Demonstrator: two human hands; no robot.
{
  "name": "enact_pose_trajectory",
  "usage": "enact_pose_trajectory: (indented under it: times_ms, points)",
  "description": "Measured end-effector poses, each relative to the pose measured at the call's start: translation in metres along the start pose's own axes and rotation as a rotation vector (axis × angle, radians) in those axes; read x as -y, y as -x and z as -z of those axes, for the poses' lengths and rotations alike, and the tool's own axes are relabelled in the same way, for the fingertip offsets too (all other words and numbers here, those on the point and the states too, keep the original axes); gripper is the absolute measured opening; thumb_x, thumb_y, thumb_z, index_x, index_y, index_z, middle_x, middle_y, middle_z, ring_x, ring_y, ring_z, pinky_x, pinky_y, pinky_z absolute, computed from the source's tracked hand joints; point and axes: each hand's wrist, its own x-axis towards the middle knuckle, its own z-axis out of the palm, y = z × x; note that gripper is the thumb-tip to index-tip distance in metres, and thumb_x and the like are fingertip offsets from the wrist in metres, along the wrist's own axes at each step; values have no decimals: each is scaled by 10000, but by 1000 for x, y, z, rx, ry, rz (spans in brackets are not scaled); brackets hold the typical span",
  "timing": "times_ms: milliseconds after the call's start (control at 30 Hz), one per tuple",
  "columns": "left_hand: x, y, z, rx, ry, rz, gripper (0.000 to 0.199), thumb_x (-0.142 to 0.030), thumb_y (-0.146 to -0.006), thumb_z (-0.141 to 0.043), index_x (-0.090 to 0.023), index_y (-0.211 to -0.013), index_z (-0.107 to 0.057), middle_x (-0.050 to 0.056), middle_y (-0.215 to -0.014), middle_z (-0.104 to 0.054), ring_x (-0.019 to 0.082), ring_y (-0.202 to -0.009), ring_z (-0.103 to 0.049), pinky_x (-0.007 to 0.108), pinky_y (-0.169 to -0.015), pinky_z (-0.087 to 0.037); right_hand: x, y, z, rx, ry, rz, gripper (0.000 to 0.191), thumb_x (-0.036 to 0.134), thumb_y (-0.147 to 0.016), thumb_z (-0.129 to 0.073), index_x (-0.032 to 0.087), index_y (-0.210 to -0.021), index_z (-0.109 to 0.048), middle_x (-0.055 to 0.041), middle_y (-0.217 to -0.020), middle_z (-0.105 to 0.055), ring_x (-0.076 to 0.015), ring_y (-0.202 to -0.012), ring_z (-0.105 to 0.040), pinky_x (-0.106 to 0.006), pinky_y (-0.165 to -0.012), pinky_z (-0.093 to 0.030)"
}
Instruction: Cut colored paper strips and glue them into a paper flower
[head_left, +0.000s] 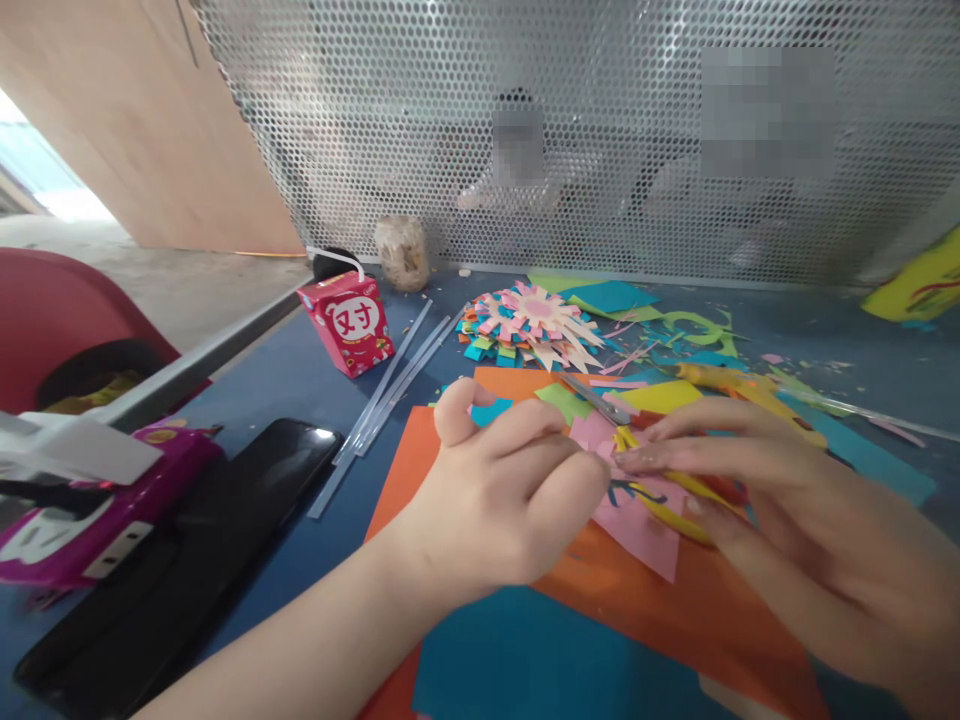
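Note:
My left hand (517, 490) is closed, its fingers curled in and its fingertips near a small dark blue curled strip (645, 491); what it pinches is hidden. My right hand (795, 530) bends its fingers and thumb around the yellow handles of a pair of scissors (679, 515), whose metal blades point away to the upper left. Beneath both hands lies pink paper (649, 545) on a larger orange sheet (675, 610). A blue sheet (517, 650) lies nearer to me, partly over the orange one.
Fringed paper flowers (525, 320) and green scraps (697, 330) lie behind. To the left are clear sticks (405, 385), a red drink box (349, 325), a jar (403, 253), a black phone (247, 530) and a purple device (127, 510). A perforated metal panel (420, 130) stands behind the table.

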Motion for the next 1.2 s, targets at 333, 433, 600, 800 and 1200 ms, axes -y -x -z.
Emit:
enact_pose_trajectory:
  times_ms: [333,433,600,800,1200]
  points:
    - [2,-9,-4,120,564,572,151,-275,-695,-725,-210,-781,-619,-14,-764,-686,159,-744,-623,346,-740,-418,11,-8,-4,-222,-249,-177,246,147,-851,-498,272,-1043,-586,-19,-1042,-630,-158,-1048,-590,-267,-878,-528]
    - [4,-7,-5,146,698,650,115,-271,-705,-702,-192,-741,-626,35,-813,-693,200,-815,-631,362,-723,-472,9,-8,-6,-229,-340,-277,205,210,-853,-523,255,-1043,-584,-29,-1039,-636,-162,-1021,-608,-280,-863,-536]
    - [2,-7,-6,180,751,684,77,-238,-708,-685,-189,-740,-634,40,-817,-694,206,-819,-631,390,-750,-492,1,-9,-10,-121,-402,-339,252,284,-863,-526,289,-1115,-529,-13,-1127,-588,-137,-1045,-572,-273,-876,-513]
    - [1,-9,-7,191,806,741,80,-210,-707,-686,-190,-750,-621,22,-812,-690,183,-804,-620,328,-720,-478,2,-9,-14,-56,-283,-394,203,303,-838,-552,288,-1040,-561,-3,-999,-606,-147,-976,-591,-265,-812,-526]
    - [-4,-11,-6,276,929,882,137,-278,-733,-653,-169,-791,-594,10,-800,-602,160,-795,-553,298,-764,-434,9,-24,-19,-72,-486,-527,64,271,-741,-561,226,-786,-553,7,-737,-555,-114,-662,-561,-239,-606,-522]
